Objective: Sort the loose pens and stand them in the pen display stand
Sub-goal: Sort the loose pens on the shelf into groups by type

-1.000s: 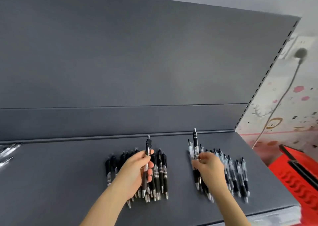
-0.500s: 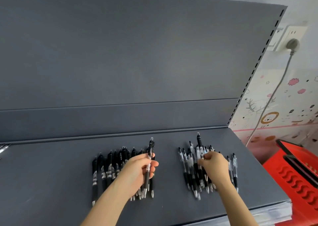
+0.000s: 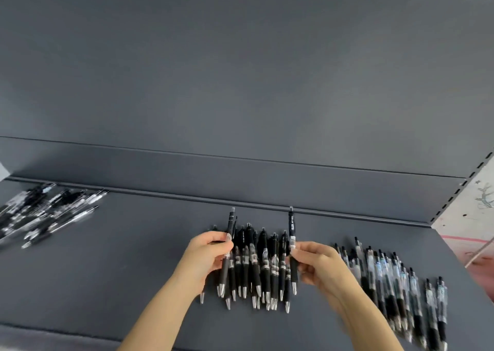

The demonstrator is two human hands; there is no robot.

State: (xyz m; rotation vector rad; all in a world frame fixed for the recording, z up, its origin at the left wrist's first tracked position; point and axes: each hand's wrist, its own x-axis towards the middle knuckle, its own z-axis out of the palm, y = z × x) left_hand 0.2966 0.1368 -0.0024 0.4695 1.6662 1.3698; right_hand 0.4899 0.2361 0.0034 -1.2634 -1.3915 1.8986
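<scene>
Centre frame: left hand (image 3: 203,257) pinches a black pen (image 3: 230,225), right hand (image 3: 320,265) pinches a second pen (image 3: 292,225), above the pen row (image 3: 256,260).

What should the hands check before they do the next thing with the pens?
1. Left hand grips the left pen: ok.
2. Right hand grips the right pen: ok.
3. Both held pens are black, like the black pile between the hands: ok.
4. Clear pile lies apart on the right: ok.
5. Stand in sight: not ok, none shows.
</scene>
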